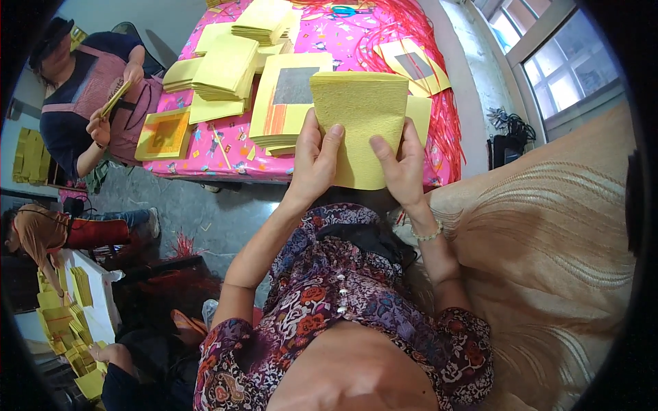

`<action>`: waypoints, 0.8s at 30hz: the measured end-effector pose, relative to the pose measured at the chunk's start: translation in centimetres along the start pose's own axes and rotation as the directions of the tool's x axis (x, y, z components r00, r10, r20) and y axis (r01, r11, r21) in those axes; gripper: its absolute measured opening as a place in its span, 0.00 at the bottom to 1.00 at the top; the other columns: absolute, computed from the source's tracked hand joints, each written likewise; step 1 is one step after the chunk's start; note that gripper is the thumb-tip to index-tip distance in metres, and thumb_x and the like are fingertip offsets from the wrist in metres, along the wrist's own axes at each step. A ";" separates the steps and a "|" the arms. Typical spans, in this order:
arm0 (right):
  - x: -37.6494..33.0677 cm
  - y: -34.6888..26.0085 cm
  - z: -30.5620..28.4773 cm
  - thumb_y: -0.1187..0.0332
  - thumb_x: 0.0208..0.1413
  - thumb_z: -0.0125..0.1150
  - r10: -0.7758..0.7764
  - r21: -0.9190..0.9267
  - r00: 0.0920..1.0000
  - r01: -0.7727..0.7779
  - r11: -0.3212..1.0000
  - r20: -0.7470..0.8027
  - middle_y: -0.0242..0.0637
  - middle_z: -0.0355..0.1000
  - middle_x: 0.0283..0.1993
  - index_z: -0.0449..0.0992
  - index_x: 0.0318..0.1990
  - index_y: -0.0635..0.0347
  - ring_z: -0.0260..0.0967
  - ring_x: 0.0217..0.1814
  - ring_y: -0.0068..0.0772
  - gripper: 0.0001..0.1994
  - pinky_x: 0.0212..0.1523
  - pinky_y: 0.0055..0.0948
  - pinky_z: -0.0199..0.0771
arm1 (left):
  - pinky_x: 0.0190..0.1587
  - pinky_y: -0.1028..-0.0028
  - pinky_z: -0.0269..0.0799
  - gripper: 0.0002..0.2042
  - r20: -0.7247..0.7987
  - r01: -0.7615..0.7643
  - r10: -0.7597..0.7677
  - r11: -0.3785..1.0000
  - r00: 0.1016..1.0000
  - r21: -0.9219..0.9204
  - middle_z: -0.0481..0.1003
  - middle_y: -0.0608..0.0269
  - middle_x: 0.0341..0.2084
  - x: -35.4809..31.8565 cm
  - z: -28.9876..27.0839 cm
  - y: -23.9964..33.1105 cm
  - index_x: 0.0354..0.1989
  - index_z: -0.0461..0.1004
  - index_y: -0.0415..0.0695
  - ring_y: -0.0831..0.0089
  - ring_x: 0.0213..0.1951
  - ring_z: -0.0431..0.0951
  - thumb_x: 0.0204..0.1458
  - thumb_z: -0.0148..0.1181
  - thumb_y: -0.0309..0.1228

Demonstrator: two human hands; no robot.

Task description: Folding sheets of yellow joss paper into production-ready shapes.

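Both hands grasp a thick stack of yellow paper sheets (360, 127). The left hand (314, 164) curls around its left edge, thumb across the face; the right hand (403, 168) clasps the right edge, thumb likewise on top. Both forearms rise from the lap, wrists bent slightly inward. The stack stands between the hands, just above the counter (226, 154) edge, with more yellow paper piles (226, 68) beyond the left hand.

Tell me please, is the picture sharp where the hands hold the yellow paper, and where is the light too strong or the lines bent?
In the head view, the left hand, right hand and yellow paper stack are sharp and evenly lit; the window is overexposed, nearly white; the table edge and window frame curve toward the dark round rim.
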State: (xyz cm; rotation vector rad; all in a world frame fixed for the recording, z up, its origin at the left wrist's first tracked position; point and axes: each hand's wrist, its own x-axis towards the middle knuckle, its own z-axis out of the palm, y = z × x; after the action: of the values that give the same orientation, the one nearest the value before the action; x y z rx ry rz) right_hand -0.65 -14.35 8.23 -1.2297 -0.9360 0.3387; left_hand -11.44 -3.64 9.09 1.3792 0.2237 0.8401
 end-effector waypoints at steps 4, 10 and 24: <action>1.5 -0.7 -0.2 0.68 0.60 0.57 0.033 0.186 0.998 -0.021 0.982 -0.061 0.35 0.71 0.41 0.66 0.48 0.67 0.68 0.41 0.18 0.13 0.42 0.20 0.70 | 0.58 0.73 0.61 0.18 0.027 -0.004 0.001 0.994 1.000 0.107 0.68 0.57 0.52 -0.4 -0.3 -0.3 0.60 0.57 0.35 0.73 0.54 0.67 0.63 0.44 0.26; 2.1 0.0 0.0 0.66 0.60 0.58 -0.040 -0.083 0.988 0.028 0.996 -0.147 0.28 0.72 0.27 0.73 0.34 0.66 0.64 0.25 0.11 0.10 0.24 0.15 0.65 | 0.51 0.75 0.64 0.11 -0.063 -0.002 0.006 0.998 0.998 0.062 0.72 0.59 0.44 -0.3 -0.3 -1.2 0.51 0.62 0.36 0.77 0.47 0.69 0.62 0.45 0.25; 3.7 0.4 -1.3 0.66 0.59 0.59 -0.053 -0.123 0.980 0.029 0.992 -0.192 0.21 0.63 0.18 0.73 0.28 0.65 0.54 0.21 0.08 0.11 0.20 0.17 0.53 | 0.55 0.74 0.64 0.17 -0.016 0.114 -0.113 0.993 0.993 0.041 0.70 0.58 0.51 -1.0 -1.1 -2.1 0.59 0.60 0.36 0.75 0.52 0.70 0.62 0.45 0.25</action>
State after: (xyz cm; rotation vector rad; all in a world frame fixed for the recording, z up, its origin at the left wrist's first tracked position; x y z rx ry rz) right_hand 2.59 -12.56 9.40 -1.3257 -0.8206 0.1273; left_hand -12.00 -3.39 6.61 1.3863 0.3290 0.7539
